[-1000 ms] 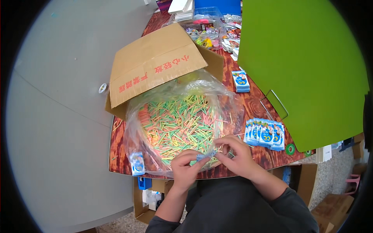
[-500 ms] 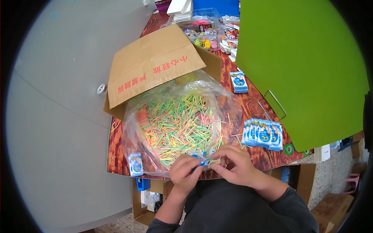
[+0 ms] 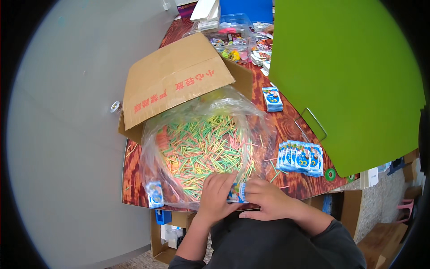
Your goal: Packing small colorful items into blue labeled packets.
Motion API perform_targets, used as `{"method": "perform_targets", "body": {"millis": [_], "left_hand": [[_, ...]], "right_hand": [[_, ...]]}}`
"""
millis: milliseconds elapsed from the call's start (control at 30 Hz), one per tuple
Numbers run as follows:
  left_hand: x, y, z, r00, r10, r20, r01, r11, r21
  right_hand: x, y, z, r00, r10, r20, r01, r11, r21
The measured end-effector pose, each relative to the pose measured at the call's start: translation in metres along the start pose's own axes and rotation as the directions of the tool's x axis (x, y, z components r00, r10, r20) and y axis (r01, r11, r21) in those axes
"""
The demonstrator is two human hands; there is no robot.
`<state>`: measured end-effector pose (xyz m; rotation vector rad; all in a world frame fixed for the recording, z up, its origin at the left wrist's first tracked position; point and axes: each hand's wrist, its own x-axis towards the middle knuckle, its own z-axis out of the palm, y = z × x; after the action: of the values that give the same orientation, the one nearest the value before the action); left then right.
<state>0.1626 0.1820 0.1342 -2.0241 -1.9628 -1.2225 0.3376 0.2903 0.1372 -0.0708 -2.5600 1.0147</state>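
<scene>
A small blue-and-white packet (image 3: 236, 193) sits between my two hands at the table's near edge. My left hand (image 3: 217, 195) is closed on its left side, the fingers pointing away over the sticks and the thumb below the packet. At the packet's white right end are the fingers of my right hand (image 3: 270, 200); its thumb stretches apart, off the packet. Just beyond my hands, a clear plastic bag (image 3: 226, 105) lies spread open. Inside it is a heap of thin pink, yellow and green sticks (image 3: 204, 154). The packet's mouth is hidden.
A cardboard box (image 3: 174, 74) covers the bag's far side. Blue-and-white packets lie in a fanned row (image 3: 301, 158), a stack (image 3: 272, 99) and near the left edge (image 3: 155, 194). A green panel (image 3: 345, 85) with a metal handle stands right; a grey surface (image 3: 71, 125) fills the left.
Both hands pinched the packet before. My left hand has swung its fingers outward around it, while my right thumb has moved away from it. The view has shifted slightly.
</scene>
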Motion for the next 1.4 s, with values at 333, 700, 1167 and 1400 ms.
{"method": "perform_targets", "body": {"millis": [333, 700, 1167, 1400], "left_hand": [[-0.046, -0.018, 0.023, 0.979, 0.161, 0.122, -0.172, 0.982, 0.084], [-0.059, -0.024, 0.014, 0.983, 0.028, 0.180, -0.043, 0.996, 0.077], [-0.097, -0.048, -0.005, 0.842, -0.522, -0.133, 0.500, 0.849, -0.170], [-0.106, -0.040, -0.021, 0.861, -0.485, -0.154, 0.465, 0.873, -0.151]], "right_hand": [[-0.009, 0.013, 0.031, 0.995, -0.007, 0.096, -0.006, 0.991, 0.136], [-0.015, 0.026, 0.054, 0.987, 0.077, 0.144, -0.099, 0.984, 0.148], [0.086, 0.081, 0.034, 0.867, 0.488, -0.102, -0.467, 0.723, -0.509], [0.111, 0.096, 0.059, 0.707, 0.703, 0.082, -0.505, 0.582, -0.637]]}}
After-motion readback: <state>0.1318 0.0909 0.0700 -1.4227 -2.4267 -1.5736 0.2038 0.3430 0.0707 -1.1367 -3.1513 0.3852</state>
